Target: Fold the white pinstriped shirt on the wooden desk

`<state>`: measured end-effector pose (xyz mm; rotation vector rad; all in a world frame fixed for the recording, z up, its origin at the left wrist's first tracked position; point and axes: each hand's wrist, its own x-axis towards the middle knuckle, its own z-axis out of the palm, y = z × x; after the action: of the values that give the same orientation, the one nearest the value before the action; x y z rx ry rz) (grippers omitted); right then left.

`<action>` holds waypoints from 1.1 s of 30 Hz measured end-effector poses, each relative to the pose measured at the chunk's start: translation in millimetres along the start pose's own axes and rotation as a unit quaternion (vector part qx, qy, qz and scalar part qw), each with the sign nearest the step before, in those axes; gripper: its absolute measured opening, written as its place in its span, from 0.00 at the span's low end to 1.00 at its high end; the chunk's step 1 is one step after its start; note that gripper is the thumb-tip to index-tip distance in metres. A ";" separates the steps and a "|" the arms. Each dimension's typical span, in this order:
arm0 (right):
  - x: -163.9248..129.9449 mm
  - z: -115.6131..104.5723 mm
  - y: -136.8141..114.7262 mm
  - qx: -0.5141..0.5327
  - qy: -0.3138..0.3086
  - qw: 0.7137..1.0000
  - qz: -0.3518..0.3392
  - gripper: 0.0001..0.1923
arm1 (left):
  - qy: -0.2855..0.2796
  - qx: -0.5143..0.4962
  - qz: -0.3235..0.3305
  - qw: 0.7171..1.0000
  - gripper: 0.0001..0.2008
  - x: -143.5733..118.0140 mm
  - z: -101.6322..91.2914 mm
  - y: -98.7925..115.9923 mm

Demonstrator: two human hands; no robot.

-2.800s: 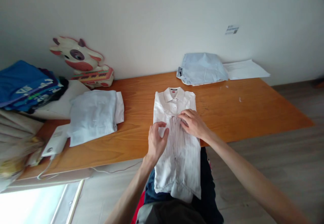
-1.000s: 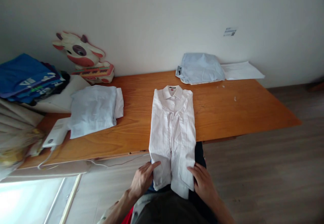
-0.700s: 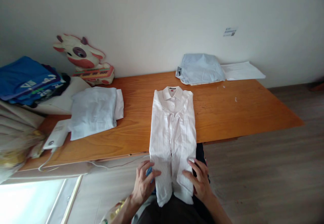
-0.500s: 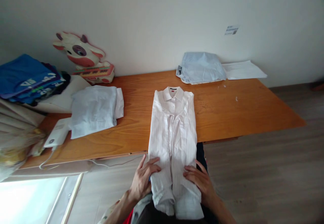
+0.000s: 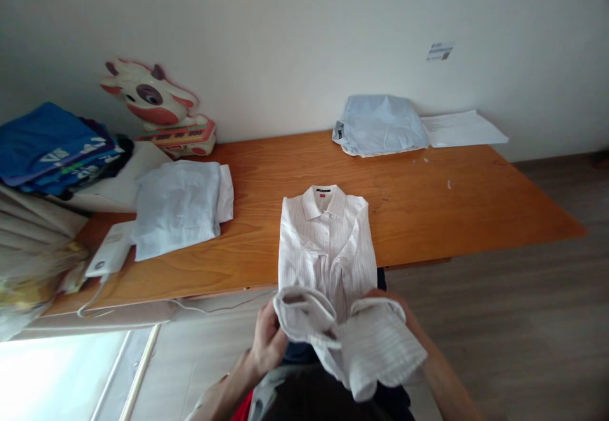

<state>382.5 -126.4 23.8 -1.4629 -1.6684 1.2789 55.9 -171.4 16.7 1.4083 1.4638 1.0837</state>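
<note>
A white striped button-up shirt (image 5: 297,253) lies face up with its collar on the wooden table (image 5: 254,218). Its sleeves are laid inward down the front, and the lower part hangs past the table's front edge over my lap. My left hand (image 5: 269,338) is closed on the left side of the lower part. At the opposite side my right hand (image 5: 386,295) grips the cloth, its fingers mostly hidden behind the fabric. Between the hands the hem and cuffs are lifted and curl upward in loose folds.
Folded light-blue garments (image 5: 178,205) lie left, beside a white device (image 5: 110,251) with a cable. Behind them are a blue clothes pile (image 5: 52,148) and a cow toy keyboard (image 5: 157,107). At the back right are another folded garment (image 5: 385,123) and white paper (image 5: 464,129).
The shirt has slid toward me, so its collar sits nearer the front edge. My hands, flat on the cloth before, now hold the lower part, which is lifted and bent up.
</note>
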 end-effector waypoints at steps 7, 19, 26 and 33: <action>184.1 -31.5 -63.6 0.139 0.083 0.986 -0.045 0.25 | 0.138 0.051 0.008 0.989 0.17 187.9 -5.5 37.3; 147.0 -38.7 -35.7 0.069 0.004 0.994 -0.084 0.50 | 0.021 -0.143 -0.098 0.985 0.53 149.6 -26.1 -3.4; 137.1 -9.6 -13.4 -0.096 0.094 0.979 -0.154 0.25 | 0.103 0.095 -0.043 0.989 0.29 128.2 -8.9 -9.5; 125.2 -0.1 -0.6 -0.158 0.132 0.967 -0.149 0.26 | 0.108 0.230 0.019 0.967 0.20 114.3 -3.7 0.2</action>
<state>352.6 -6.5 3.5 -1.4151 -1.8794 0.6469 47.5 -57.3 18.9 1.6771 1.9438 0.9816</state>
